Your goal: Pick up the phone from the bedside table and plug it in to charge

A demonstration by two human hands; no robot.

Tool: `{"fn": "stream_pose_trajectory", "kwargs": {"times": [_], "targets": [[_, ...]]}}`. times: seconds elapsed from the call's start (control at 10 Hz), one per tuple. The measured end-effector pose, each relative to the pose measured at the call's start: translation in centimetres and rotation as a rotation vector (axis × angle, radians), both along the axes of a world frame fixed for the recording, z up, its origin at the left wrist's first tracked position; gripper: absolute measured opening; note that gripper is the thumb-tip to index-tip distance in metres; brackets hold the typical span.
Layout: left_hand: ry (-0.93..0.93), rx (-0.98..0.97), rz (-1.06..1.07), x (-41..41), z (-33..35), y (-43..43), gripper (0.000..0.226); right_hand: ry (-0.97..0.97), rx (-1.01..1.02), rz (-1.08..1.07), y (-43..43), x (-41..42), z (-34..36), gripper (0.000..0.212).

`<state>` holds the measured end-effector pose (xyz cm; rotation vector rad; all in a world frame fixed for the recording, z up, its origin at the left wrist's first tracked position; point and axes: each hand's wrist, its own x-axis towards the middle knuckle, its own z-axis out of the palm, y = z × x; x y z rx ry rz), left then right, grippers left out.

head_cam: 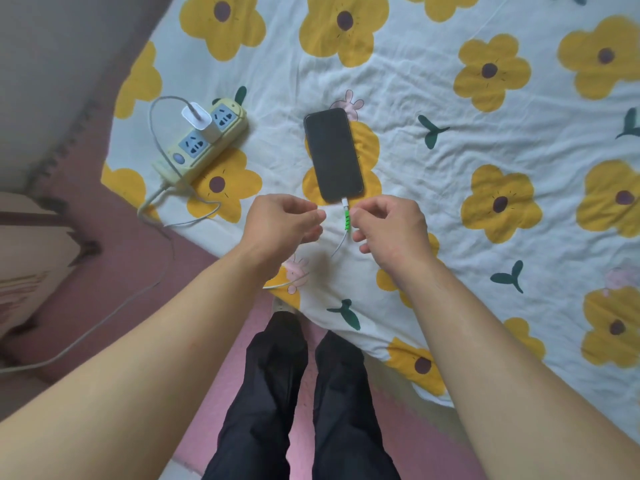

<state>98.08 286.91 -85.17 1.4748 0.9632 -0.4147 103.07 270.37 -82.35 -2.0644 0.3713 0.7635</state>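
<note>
A black phone (333,154) lies screen up on the flowered bedsheet (433,98). A white charging cable with a green sleeve (346,220) is plugged into the phone's lower end. The cable runs back to a white charger (199,124) seated in a yellow power strip (204,140) on the sheet to the left. My left hand (280,226) hovers just left of the green sleeve, fingers loosely curled and holding nothing. My right hand (391,226) is just right of the sleeve, its fingertips beside it without closing round it.
The bed's edge runs diagonally under my forearms. A pink floor (221,393) and my legs in dark trousers (301,393) are below. A wooden bedside table (24,244) stands at the left, and the strip's lead (104,320) trails across the floor.
</note>
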Motion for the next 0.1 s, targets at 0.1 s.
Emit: {"fn": "stream_pose_trajectory", "kwargs": {"times": [0.1], "targets": [[-0.017,0.007,0.011,-1.1,3.33,-0.45,0.014,-0.007,0.035,0.014,0.13,-0.59,3.21,0.008]]}}
